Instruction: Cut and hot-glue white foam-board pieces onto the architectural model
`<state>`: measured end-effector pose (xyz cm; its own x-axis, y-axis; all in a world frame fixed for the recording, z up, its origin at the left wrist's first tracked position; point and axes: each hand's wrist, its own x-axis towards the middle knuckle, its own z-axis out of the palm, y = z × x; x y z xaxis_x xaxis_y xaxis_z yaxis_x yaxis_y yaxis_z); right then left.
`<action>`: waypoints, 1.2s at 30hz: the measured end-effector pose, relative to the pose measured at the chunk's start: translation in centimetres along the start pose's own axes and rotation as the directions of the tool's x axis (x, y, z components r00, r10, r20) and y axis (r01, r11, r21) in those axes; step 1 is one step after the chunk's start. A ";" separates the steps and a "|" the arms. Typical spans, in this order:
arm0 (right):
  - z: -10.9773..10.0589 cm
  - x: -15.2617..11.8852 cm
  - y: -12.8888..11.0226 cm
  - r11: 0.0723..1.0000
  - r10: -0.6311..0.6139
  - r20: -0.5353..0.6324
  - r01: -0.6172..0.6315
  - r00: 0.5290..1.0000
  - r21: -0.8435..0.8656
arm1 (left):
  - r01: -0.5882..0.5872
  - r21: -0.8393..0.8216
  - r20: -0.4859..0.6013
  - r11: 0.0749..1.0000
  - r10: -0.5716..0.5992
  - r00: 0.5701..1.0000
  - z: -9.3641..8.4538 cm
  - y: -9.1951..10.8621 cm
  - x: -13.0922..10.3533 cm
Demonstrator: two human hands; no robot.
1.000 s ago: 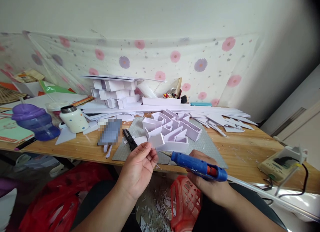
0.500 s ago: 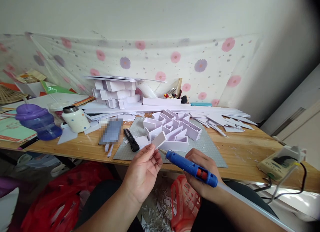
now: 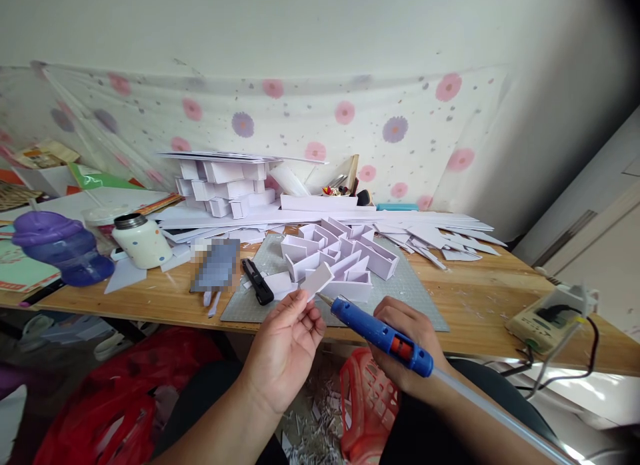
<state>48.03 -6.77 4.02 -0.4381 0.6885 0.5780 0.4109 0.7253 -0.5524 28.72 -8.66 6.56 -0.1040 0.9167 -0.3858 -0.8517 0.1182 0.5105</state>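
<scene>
1. The left hand (image 3: 285, 358) is pinching a small white board piece (image 3: 317, 279) between thumb and fingers, above the near edge of the grey cutting mat (image 3: 420, 305).
2. The right hand (image 3: 407, 321) is wrapping round a blue glue gun (image 3: 383, 335) just to the right, also over the mat's near edge; its nozzle is pointing at the piece's lower edge, and whether they are touching I cannot tell.
3. A clear glue stick (image 3: 495, 408) is sticking out of the gun's back, off the mat's near side.
4. White open frames (image 3: 350, 291) are standing on the mat; a black cutter (image 3: 257, 281) is lying on its left part.
5. The piece is looking light, stiff and easily dented, so a gentle pinch at one end should be suiting it, leaving the edges free.
6. The gun is probably being heavier and hot-tipped: its handle is offering the safe hold.
</scene>
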 end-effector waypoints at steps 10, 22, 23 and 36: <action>-0.1 -0.2 0.2 0.999 -0.035 -0.055 0.033 0.998 -0.035 | 0.002 -0.013 -0.042 1.000 -0.003 0.999 0.0 0.2 -0.3; -0.3 -0.3 -0.2 0.994 -0.071 -0.118 0.080 0.990 0.072 | -0.019 -0.002 -0.021 1.000 0.019 1.000 0.0 0.3 -0.7; -0.3 -0.3 -0.2 0.994 -0.068 -0.123 0.078 0.990 0.077 | -0.017 -0.005 -0.023 1.000 0.017 1.000 0.0 0.3 -0.7; -0.8 -0.4 -0.2 0.999 -0.035 -0.157 0.037 0.987 0.010 | -0.022 -0.009 -0.005 1.000 0.022 1.000 0.1 0.1 -0.8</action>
<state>48.73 -7.13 4.35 -0.3215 0.6551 0.6837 0.3867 0.7499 -0.5367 28.75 -9.36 7.04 -0.1253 0.9172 -0.3781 -0.8537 0.0945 0.5122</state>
